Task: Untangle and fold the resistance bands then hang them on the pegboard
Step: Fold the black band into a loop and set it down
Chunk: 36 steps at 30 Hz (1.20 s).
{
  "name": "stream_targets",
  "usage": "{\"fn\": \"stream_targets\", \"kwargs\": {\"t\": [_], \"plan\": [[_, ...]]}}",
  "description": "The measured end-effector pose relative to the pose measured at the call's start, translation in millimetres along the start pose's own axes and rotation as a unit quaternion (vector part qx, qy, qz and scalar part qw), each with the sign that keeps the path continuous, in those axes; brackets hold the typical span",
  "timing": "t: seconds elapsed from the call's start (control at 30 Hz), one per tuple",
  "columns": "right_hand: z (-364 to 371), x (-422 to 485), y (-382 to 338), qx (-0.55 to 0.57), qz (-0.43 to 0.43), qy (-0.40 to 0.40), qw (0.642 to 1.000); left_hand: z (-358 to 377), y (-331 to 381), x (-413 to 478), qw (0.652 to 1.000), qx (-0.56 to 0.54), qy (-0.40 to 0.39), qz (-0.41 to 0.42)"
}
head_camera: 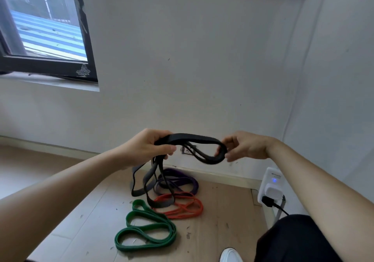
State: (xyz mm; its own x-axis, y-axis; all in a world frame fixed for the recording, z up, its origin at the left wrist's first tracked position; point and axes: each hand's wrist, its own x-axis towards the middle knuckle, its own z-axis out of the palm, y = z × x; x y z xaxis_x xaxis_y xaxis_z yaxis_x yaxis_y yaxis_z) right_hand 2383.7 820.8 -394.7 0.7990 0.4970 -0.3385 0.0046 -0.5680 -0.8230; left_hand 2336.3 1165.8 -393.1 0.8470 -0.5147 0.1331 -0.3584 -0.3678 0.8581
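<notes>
Left hand [150, 147] fisted on bunched flat black rubber resistance band [194, 138], right hand [245, 147] pinching its far loop mid-air, likely tensioning a fold; loose loops dangle floorward.

Window [46, 27] w/ black frame, upper left. White wall [192, 59] fills centre. Wood floor [222, 225] at bottom, bits of debris on it. White power strip [270, 186] lower right w/ black plug [268, 201] in it. White shoe [230, 255] at bottom edge.
</notes>
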Motion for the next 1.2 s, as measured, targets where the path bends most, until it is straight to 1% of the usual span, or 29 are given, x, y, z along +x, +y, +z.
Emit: {"fn": "stream_targets", "kwargs": {"t": [0.03,0.1,0.17,0.23,0.33,0.53,0.63,0.8,0.93,1.0,1.07,1.2], "plan": [[6,4,-6,-0.047,0.007,-0.006,0.999,0,1,1,1.000,0.001,-0.009,0.000],[20,7,-27,-0.094,-0.013,0.005,0.995,1,4,2,0.999,0.013,-0.030,0.003],[38,6,-57,-0.103,-0.067,0.027,0.992,3,7,4,0.998,0.035,-0.047,0.011],[58,9,-80,-0.111,-0.117,0.025,0.987,4,10,5,0.997,0.056,-0.053,0.018],[81,19,-92,-0.117,-0.153,0.020,0.981,0,13,4,0.997,0.064,-0.039,0.007],[79,17,-95,-0.138,-0.167,0.040,0.976,-6,7,-2,0.996,0.085,0.022,-0.016],[78,15,-100,-0.125,-0.199,0.063,0.970,-1,1,-2,0.996,0.079,0.035,-0.024],[69,8,-105,-0.088,-0.251,0.117,0.957,7,-7,-5,0.995,0.082,-0.007,-0.051],[64,6,-103,-0.075,-0.257,0.132,0.954,4,-3,-7,0.997,0.000,-0.047,-0.057],[63,7,-99,-0.055,-0.256,0.132,0.956,6,0,-8,0.996,-0.011,-0.059,-0.058],[61,8,-95,-0.026,-0.254,0.132,0.958,11,0,-7,0.997,-0.026,-0.046,-0.054],[51,4,-83,0.028,-0.235,0.126,0.963,13,0,-7,0.998,-0.039,0.025,-0.037]]}}
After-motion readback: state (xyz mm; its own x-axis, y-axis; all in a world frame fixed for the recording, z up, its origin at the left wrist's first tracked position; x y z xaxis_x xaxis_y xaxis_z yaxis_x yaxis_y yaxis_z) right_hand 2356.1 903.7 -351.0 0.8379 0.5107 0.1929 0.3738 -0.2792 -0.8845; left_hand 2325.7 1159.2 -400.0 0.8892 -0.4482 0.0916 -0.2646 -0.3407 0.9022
